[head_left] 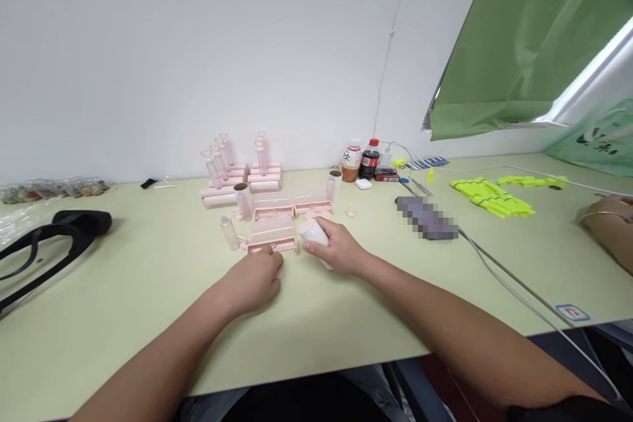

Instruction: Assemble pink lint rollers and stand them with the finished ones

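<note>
My right hand (343, 249) is wrapped round a white lint roller refill (316, 234) with a pale pink end, tilted above the table. My left hand (257, 280) is closed just in front of a pink lint roller case (271, 246); a bit of something pale pink shows at its fingertips, mostly hidden. Behind that case lie more pink cases (314, 209) with clear covers. A clear pink handle piece (229, 233) stands left of them. Two rolls with brown cores, one at the left (243, 202) and one at the right (336, 186), stand upright nearby.
Finished-looking pink lint rollers (222, 194) with upright handles sit by the wall. Bottles (370, 159), a phone (428, 217), cables and yellow fabric strips (489, 196) occupy the right. Black-framed glasses (64, 237) lie left. Another person's arm (610, 227) rests at the far right.
</note>
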A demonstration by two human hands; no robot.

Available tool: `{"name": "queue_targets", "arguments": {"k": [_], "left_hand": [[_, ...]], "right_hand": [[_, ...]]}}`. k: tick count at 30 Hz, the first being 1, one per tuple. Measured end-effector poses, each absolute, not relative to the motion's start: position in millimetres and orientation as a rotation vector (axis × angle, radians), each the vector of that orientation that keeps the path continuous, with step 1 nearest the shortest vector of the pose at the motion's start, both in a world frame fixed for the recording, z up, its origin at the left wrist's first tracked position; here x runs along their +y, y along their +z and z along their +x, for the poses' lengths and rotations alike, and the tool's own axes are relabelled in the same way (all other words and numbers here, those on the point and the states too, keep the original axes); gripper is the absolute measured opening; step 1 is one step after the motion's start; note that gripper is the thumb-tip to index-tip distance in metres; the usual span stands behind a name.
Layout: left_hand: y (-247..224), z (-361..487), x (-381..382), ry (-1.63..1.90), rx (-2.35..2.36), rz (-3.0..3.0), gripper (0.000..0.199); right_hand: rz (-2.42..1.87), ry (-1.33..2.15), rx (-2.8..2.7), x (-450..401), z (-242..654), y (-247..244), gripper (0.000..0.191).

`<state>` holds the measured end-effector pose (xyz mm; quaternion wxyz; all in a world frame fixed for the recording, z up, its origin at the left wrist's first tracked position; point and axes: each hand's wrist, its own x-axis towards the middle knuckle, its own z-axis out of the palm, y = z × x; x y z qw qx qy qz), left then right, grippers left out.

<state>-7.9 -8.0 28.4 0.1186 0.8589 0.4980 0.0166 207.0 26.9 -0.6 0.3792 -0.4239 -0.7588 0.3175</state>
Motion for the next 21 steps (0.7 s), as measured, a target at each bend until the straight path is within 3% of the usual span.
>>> {"name": "queue_targets", "arguments": {"k": [5,8,13,21], "left_hand": [[27,-4,-6,0.167,1.393,2.528,0.014],[28,0,-7,0.364,1.327,2.477,0.013],[23,3,-6,0.731,1.238,2.275,0.033],[22,6,-5,1.198,1.127,1.963,0.028]], "right_hand": [[-1.068,0.809,-1.895,25,207,2,0.044],[-1.076,0.810,-1.867,26,206,2,0.039],[-1.086,0.671,-1.722,29,207,4,0.035],[-0.835,1.078,-1.276,28,209,6,0.041]]}}
